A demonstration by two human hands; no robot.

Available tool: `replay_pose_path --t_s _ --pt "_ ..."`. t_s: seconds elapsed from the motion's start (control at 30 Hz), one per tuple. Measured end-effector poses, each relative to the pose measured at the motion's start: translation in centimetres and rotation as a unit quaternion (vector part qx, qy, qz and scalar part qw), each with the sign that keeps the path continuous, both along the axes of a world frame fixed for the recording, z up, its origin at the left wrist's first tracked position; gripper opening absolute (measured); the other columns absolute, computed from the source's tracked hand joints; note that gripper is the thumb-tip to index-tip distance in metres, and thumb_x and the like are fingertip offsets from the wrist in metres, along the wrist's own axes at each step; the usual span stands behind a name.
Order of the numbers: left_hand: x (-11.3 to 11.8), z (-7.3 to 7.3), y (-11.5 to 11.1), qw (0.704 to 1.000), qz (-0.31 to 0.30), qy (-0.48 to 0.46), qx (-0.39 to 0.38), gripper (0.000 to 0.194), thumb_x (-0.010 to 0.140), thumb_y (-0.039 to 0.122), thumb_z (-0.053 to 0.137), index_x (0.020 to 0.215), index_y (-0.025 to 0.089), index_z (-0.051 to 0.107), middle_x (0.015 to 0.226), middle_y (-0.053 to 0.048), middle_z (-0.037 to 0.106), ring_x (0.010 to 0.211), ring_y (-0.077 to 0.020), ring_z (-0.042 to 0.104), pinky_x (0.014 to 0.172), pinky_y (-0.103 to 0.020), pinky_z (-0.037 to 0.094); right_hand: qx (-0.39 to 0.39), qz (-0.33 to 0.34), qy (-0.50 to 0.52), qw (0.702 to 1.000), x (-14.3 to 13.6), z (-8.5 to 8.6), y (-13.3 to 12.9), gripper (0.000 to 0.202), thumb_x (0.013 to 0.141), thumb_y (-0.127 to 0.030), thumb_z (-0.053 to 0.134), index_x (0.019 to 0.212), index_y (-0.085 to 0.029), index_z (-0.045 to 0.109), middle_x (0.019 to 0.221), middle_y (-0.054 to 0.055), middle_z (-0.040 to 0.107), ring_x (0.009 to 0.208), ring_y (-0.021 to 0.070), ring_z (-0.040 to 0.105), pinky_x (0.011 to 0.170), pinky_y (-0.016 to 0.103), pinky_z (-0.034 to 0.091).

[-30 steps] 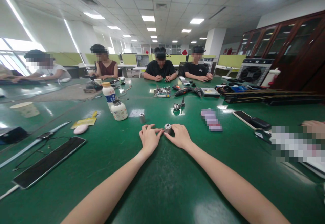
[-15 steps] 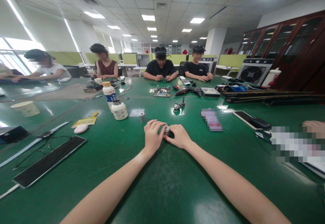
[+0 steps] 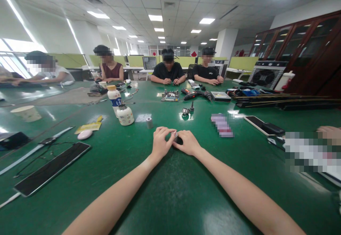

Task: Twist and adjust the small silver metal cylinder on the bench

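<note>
A small silver metal cylinder point(image 3: 175, 137) stands on the green table between my two hands, partly hidden by the fingers. My left hand point(image 3: 162, 140) is closed around its left side, with fingers over the top edge. From the right, my right hand point(image 3: 188, 142) grips it with the thumb low and the fingers behind. A similar silver metal cylinder point(image 3: 149, 122) with a small knob on top stands upright, apart from my left hand. Beyond my right hand are a round shiny metal piece point(image 3: 185, 112) and a dark stepped metal part point(image 3: 192, 106).
Left are a white jar point(image 3: 125, 115), a bottle point(image 3: 114, 98), a pink oval object point(image 3: 85, 134) and a tablet point(image 3: 53, 169). Ahead lie a circuit board point(image 3: 169, 95) and power drills point(image 3: 197, 94). A phone point(image 3: 257, 125) lies right. Several people sit around the table.
My left hand has shifted very slightly right, and its fingers sit a little further over the cylinder's top. My right hand and the other objects look nearly unchanged.
</note>
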State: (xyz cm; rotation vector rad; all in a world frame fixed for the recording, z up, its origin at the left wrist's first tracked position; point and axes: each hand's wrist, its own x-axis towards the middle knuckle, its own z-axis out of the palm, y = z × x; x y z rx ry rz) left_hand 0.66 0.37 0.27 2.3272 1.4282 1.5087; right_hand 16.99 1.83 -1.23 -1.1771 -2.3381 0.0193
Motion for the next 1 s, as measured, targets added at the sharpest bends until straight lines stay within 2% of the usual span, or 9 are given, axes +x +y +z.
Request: replay_pose_path --t_s 0.27,0.5,0.7,1.0 --pt "0.03 0.15 -0.02 0.999 -0.010 -0.023 -0.022 0.015 0.086 0.033 0.059 0.084 0.024 0.071 0.086 -0.003 0.073 0.093 -0.0221 0.057 0.088 -0.041 0.043 -0.007 -0.001 -0.006 1.000 0.01 0.03 0.05 0.032 0.089 -0.046 0.057 0.101 -0.015 0.061 0.098 0.009 0.067 0.092 0.0220 0.059 0.082 0.034 0.039" --pt "-0.02 0.11 0.09 0.998 -0.045 -0.025 -0.019 0.015 0.085 0.029 0.060 0.093 0.027 0.073 0.095 -0.002 0.073 0.097 -0.0213 0.057 0.093 -0.042 0.043 -0.007 -0.011 -0.020 1.000 -0.07 0.12 0.00 0.032 0.089 -0.044 0.058 0.100 -0.014 0.062 0.098 0.010 0.067 0.092 0.0224 0.059 0.082 0.034 0.040" --pt "0.07 0.30 -0.01 0.999 -0.029 -0.033 -0.019 0.013 0.084 0.030 0.061 0.084 0.025 0.073 0.088 -0.003 0.073 0.095 -0.0217 0.058 0.092 -0.043 0.044 -0.010 -0.009 -0.018 1.000 -0.06 0.00 0.05 0.033 0.088 -0.045 0.058 0.102 -0.016 0.062 0.103 0.010 0.066 0.096 0.0224 0.059 0.085 0.035 0.039" --pt "0.01 0.17 0.09 0.998 -0.026 -0.054 -0.012 0.013 0.084 0.030 0.061 0.082 0.024 0.073 0.086 -0.003 0.073 0.092 -0.0209 0.059 0.090 -0.041 0.045 -0.004 -0.002 -0.008 1.000 -0.04 0.04 -0.05 0.034 0.089 -0.046 0.057 0.102 -0.015 0.063 0.100 0.009 0.067 0.095 0.0224 0.059 0.084 0.035 0.038"
